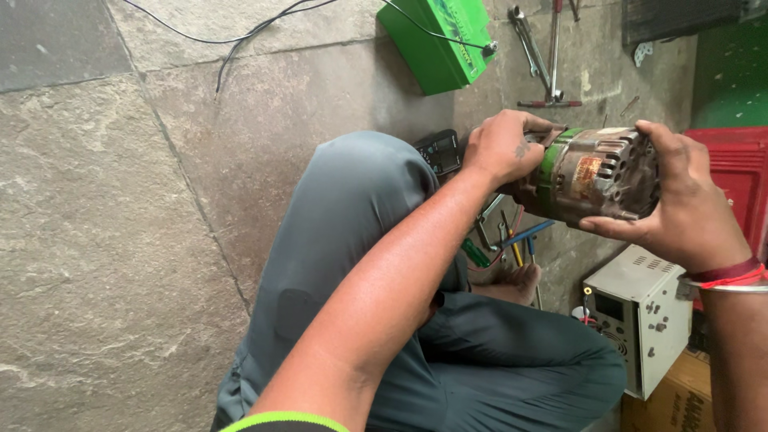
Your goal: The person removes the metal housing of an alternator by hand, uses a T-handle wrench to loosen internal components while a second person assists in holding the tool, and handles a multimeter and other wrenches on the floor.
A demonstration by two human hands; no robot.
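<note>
In the head view, you hold a motor (596, 178) in the air above your knees. It is a stubby metal cylinder, dirty and grey-brown, with a green band near one end, a worn orange label on its side and a slotted end cap.

The motor lies between your two hands. Your left hand (502, 146) is at the end with the green band, and your right hand (690, 206) is at the slotted end.

Your left hand is closed over the top of the motor, fingers curled around it. Your right hand is spread wide and cups the slotted end, with the thumb below and the fingers over the top; it grips the motor too.

Below the motor, small tools (512, 240) with blue, yellow and green handles lie on the stone floor, near your bare foot (512, 284). Below and right of the motor stands a white box (640, 320) with knobs. Above and left of the motor is a green battery (438, 36), and just above it lie wrenches (540, 52). A black meter (439, 150) is just left of your left hand.
</note>
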